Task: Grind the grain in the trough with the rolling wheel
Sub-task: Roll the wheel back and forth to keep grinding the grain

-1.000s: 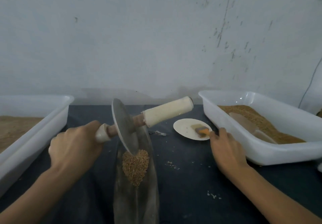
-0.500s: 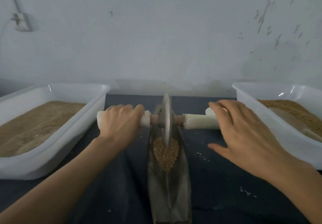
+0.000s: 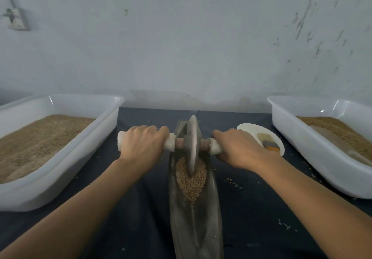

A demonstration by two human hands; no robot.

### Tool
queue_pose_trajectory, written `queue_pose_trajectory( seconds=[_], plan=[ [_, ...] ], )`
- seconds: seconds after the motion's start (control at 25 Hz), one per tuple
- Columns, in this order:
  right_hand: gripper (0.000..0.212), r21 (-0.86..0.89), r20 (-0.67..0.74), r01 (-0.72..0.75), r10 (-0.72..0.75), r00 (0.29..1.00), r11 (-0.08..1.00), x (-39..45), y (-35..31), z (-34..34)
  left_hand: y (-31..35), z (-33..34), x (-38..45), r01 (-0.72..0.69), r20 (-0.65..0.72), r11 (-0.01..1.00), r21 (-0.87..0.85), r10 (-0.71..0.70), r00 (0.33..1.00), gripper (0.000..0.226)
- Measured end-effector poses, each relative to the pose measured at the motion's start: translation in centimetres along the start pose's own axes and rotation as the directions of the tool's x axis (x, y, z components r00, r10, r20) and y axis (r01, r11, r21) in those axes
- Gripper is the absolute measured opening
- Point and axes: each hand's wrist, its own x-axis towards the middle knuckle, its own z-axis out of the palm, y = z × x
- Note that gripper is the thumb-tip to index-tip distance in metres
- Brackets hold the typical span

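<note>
Ahead of you, a pale grey wall [image 3: 181,47] fills the view, scuffed with dark streaks and specks toward its right side. High on the left, a small socket box [image 3: 17,19] sits on it with a cable running upward. Below, your tabletop [image 3: 251,208] wears a dark cloth, dimly lit.

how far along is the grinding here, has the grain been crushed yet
Done: the grain is piled in the trough, and the rolling wheel stands upright in it, rim sunk into the far end of the pile. In hand: the left hand and right hand each grip a handle of the axle. Left: nearly all the grinding; the kernels look whole, with no flour visible in the trough.
</note>
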Motion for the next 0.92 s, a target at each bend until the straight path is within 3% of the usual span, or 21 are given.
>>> queue_pose_trajectory(
  seconds=[0.2, 0.36, 0.48, 0.6, 0.76, 0.92],
  plan=[
    [0.024, -0.003, 0.004, -0.015, 0.015, 1.000, 1.000, -2.0, -0.7, -1.0, -0.1, -1.2, -0.8, 0.004, 0.039, 0.998, -0.062, -0.002, 0.999, 0.024],
    [0.034, -0.003, 0.035, 0.060, -0.060, 0.998, 0.998, -7.4, -1.3, -2.2, -0.5, -3.4, -4.4, -0.121, -0.027, 0.981, -0.153, 0.118, 0.993, 0.041],
    [0.050, -0.057, -0.002, 0.078, -0.079, 0.997, 0.995, -9.5, -1.2, -2.5, -0.9, -4.6, -6.1, -0.104, -0.017, 0.980, -0.171, 0.102, 0.995, 0.048],
    [0.047, -0.095, -0.027, 0.009, -0.012, 1.000, 0.995, -8.0, -1.0, -1.5, -0.6, -3.8, -5.1, -0.052, 0.112, 0.995, -0.083, 0.061, 0.992, 0.049],
    [0.033, -0.176, -0.088, -0.105, 0.091, 0.992, 0.979, -1.0, 0.0, -0.8, -1.4, -0.3, 1.1, 0.062, 0.225, 0.994, -0.088, -0.041, 0.973, 0.017],
    [0.026, -0.164, -0.062, -0.079, 0.070, 0.996, 0.983, 1.0, 0.5, -1.2, -1.9, 0.2, 3.0, 0.085, 0.226, 0.991, -0.104, -0.059, 0.972, 0.016]
  ],
)
